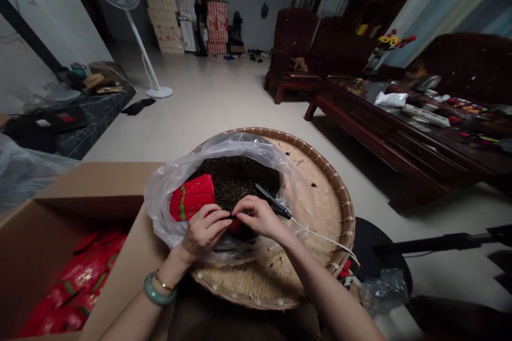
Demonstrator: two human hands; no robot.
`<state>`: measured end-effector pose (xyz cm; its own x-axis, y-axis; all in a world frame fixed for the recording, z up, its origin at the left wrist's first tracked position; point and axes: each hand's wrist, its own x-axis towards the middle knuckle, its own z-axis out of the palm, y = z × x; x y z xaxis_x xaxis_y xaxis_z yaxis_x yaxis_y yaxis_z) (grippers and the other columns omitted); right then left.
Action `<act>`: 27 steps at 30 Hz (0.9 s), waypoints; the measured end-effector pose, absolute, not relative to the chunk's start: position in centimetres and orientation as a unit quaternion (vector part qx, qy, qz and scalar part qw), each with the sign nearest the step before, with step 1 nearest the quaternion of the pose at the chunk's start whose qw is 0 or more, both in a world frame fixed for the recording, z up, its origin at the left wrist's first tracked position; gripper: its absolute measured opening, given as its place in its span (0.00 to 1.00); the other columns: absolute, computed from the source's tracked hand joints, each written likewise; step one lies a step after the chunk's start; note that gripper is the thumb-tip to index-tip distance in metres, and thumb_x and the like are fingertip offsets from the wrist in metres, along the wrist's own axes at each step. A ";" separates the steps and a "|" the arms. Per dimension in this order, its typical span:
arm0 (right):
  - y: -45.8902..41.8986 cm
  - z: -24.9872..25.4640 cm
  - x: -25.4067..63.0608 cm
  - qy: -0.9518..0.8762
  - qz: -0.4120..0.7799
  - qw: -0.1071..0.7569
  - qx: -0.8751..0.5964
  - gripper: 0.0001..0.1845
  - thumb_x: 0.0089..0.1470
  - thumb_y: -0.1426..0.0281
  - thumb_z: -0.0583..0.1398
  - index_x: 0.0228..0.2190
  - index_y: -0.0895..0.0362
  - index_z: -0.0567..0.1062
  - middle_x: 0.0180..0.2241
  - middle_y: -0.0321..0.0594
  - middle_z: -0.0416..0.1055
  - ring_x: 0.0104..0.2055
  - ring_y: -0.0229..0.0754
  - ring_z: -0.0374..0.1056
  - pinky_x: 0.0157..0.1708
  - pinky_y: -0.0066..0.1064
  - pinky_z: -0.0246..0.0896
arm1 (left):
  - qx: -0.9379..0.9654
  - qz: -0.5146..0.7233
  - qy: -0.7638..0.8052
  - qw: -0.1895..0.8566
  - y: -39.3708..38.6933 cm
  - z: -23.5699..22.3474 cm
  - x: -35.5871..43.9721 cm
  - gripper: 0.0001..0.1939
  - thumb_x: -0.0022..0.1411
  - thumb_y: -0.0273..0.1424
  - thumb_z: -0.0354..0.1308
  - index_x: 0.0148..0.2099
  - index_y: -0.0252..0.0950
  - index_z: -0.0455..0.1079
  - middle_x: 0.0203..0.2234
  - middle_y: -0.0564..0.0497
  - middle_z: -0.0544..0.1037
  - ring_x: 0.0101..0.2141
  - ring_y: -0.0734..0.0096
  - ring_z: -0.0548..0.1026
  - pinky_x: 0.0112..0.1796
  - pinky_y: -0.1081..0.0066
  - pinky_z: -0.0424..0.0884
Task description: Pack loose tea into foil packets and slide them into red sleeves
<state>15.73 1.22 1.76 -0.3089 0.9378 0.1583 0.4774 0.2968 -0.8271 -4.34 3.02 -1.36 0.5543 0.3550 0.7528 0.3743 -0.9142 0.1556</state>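
Note:
My left hand (205, 230) and my right hand (258, 217) meet over an open clear plastic bag (164, 181). Thumbs and fingertips of both are closed in a pinch on the upper edge of a small red packet (235, 225), mostly hidden by the fingers. Dark loose tea leaves (240, 176) fill the bag behind them. A stack of flat red packets (194, 197) with a green stripe lies on the leaves by my left hand. Just beyond my right hand rests a slim black corded tool (274, 202), perhaps a hand sealer. The bag sits on a round woven bamboo tray (320, 197).
At left stands an open cardboard box (100, 181) containing many red packets (80, 282). A white cord (320, 237) crosses the tray's right side. Farther off are a standing fan (138, 37), a dark wooden table (384, 133) and a black round base (376, 256).

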 end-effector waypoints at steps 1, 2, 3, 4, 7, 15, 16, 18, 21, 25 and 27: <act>1.3 1.9 15.8 -0.735 0.340 0.335 -0.481 0.11 0.49 0.82 0.59 0.28 0.56 0.79 0.34 0.39 0.73 0.39 0.39 0.68 0.44 0.32 0.60 | -0.881 -0.424 -0.211 0.011 3.0 -1.3 -4.4 0.09 0.58 0.23 0.58 0.40 0.38 0.73 0.34 0.48 0.78 0.38 0.65 0.69 0.36 0.67 0.72; 1.3 2.0 16.0 -0.740 0.333 0.331 -0.481 0.12 0.49 0.82 0.58 0.28 0.56 0.79 0.35 0.39 0.73 0.41 0.39 0.68 0.45 0.32 0.60 | -0.880 -0.424 -0.215 0.008 3.0 -1.2 -4.4 0.09 0.57 0.22 0.58 0.40 0.38 0.73 0.33 0.48 0.77 0.38 0.65 0.69 0.36 0.67 0.72; 1.3 2.1 16.1 -0.749 0.323 0.321 -0.482 0.13 0.49 0.82 0.58 0.28 0.56 0.79 0.37 0.40 0.72 0.42 0.39 0.67 0.46 0.33 0.59 | -0.879 -0.423 -0.221 0.004 3.0 -1.1 -4.4 0.08 0.57 0.22 0.58 0.39 0.38 0.73 0.32 0.48 0.76 0.38 0.66 0.68 0.36 0.68 0.71; 1.2 2.2 16.3 -0.761 0.308 0.305 -0.482 0.12 0.50 0.81 0.58 0.30 0.55 0.79 0.39 0.41 0.72 0.44 0.40 0.66 0.47 0.34 0.59 | -0.877 -0.423 -0.226 -0.003 3.0 -1.0 -4.4 0.08 0.57 0.22 0.58 0.39 0.38 0.73 0.31 0.48 0.75 0.37 0.66 0.68 0.35 0.68 0.71; 0.7 2.6 16.5 -0.808 0.255 0.241 -0.473 0.10 0.52 0.71 0.61 0.38 0.53 0.78 0.43 0.44 0.70 0.48 0.45 0.63 0.48 0.37 0.58 | -0.872 -0.428 -0.236 -0.034 3.0 -0.8 -4.5 0.07 0.58 0.23 0.57 0.38 0.38 0.73 0.32 0.48 0.73 0.36 0.67 0.69 0.35 0.68 0.71; 0.8 2.9 16.1 -0.801 0.249 0.260 -0.478 0.08 0.56 0.71 0.58 0.33 0.56 0.78 0.36 0.43 0.72 0.40 0.41 0.66 0.41 0.32 0.60 | -0.782 -0.415 -0.361 -0.294 3.3 -2.4 -4.1 0.31 0.52 0.32 0.64 0.57 0.38 0.60 0.50 0.41 0.71 0.49 0.60 0.71 0.42 0.62 0.73; 1.0 3.0 16.2 -0.779 0.272 0.294 -0.482 0.09 0.57 0.71 0.57 0.33 0.56 0.78 0.36 0.42 0.72 0.39 0.40 0.67 0.40 0.30 0.61 | -0.757 -0.400 -0.377 -0.353 3.3 -2.6 -3.9 0.38 0.49 0.32 0.66 0.60 0.38 0.55 0.52 0.40 0.70 0.49 0.59 0.71 0.41 0.62 0.73; 1.2 3.2 16.6 -0.739 0.312 0.348 -0.485 0.10 0.57 0.70 0.56 0.31 0.57 0.78 0.34 0.41 0.72 0.36 0.38 0.67 0.37 0.28 0.61 | -0.714 -0.359 -0.387 -0.459 3.5 -2.9 -3.5 0.40 0.46 0.32 0.67 0.60 0.36 0.56 0.50 0.41 0.72 0.47 0.60 0.73 0.42 0.62 0.73; 1.4 3.4 17.3 -0.710 0.338 0.374 -0.491 0.11 0.57 0.69 0.56 0.26 0.58 0.77 0.32 0.40 0.71 0.34 0.37 0.67 0.35 0.28 0.60 | -0.669 -0.282 -0.391 -0.566 3.6 -2.6 -3.1 0.25 0.44 0.31 0.66 0.47 0.31 0.70 0.40 0.45 0.79 0.38 0.62 0.77 0.40 0.64 0.72; 1.3 3.5 18.4 -0.714 0.301 0.376 -0.509 0.11 0.55 0.70 0.59 0.23 0.57 0.75 0.35 0.41 0.69 0.41 0.41 0.64 0.43 0.33 0.58 | -0.649 -0.239 -0.411 -0.593 3.5 -1.3 -2.9 0.15 0.44 0.31 0.65 0.37 0.30 0.74 0.31 0.49 0.80 0.31 0.65 0.76 0.35 0.68 0.71; 1.3 3.6 18.8 -0.711 0.287 0.381 -0.517 0.12 0.55 0.69 0.59 0.21 0.57 0.74 0.35 0.41 0.68 0.42 0.42 0.63 0.45 0.35 0.57 | -0.664 -0.246 -0.418 -0.569 3.5 -0.8 -2.7 0.15 0.45 0.31 0.65 0.37 0.31 0.75 0.31 0.50 0.81 0.31 0.64 0.76 0.35 0.68 0.71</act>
<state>18.75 1.26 3.57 -0.1742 0.9536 0.2457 0.5162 0.3009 -0.8019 -2.75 3.46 -0.78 0.5287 0.8355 -0.1494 0.2746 -0.0019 0.9615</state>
